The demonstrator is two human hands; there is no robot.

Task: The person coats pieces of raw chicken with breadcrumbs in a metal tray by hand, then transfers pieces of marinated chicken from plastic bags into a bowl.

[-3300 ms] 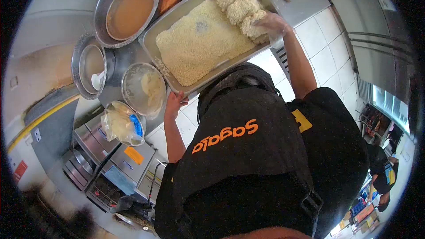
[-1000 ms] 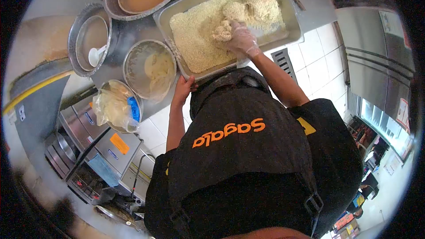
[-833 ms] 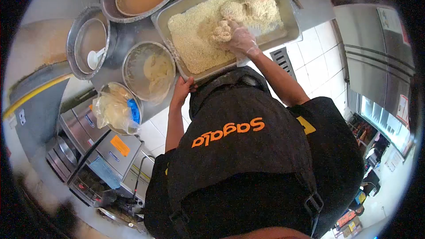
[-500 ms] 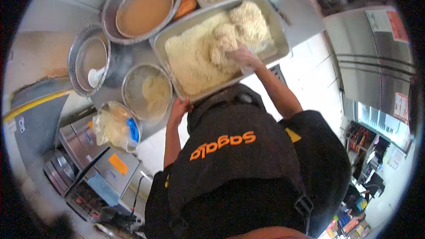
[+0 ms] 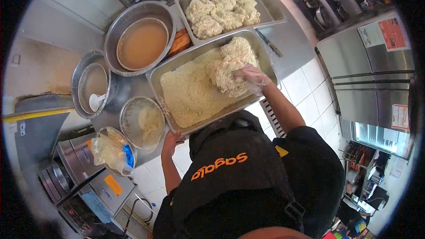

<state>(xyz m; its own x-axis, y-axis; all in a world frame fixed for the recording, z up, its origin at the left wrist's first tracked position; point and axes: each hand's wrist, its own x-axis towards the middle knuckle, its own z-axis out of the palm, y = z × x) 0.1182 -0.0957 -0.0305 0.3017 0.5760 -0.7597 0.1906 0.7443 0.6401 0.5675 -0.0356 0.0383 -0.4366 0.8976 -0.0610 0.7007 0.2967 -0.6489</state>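
Observation:
A deep metal tray (image 5: pixel 195 126) holds pale breadcrumbs (image 5: pixel 186 90) and crumb-coated pieces of food heaped at its right end. My right hand (image 5: pixel 252 76), in a clear plastic glove, has its fingers closed against a breaded piece (image 5: pixel 228 79) on the near side of that heap; another coated piece (image 5: pixel 239 49) lies just behind. The fingertips are partly buried in the coating. At the tray's near left corner, my left hand (image 5: pixel 171 142) is bare and grips the rim, thumb uppermost.
Behind stands a second tray (image 5: pixel 272 15) of coated pieces, with a knife (image 5: pixel 270 43) beside it. On the left are a large bowl of brownish liquid (image 5: pixel 142 44), a bowl with a white scoop (image 5: pixel 96 101), a batter-smeared bowl (image 5: pixel 128 121) and a bowl holding plastic bags (image 5: pixel 108 152).
The breaded piece in my right hand has come down against the heap's near side, and that hand has settled over it. The whole view has shifted; my left hand stays at the tray corner.

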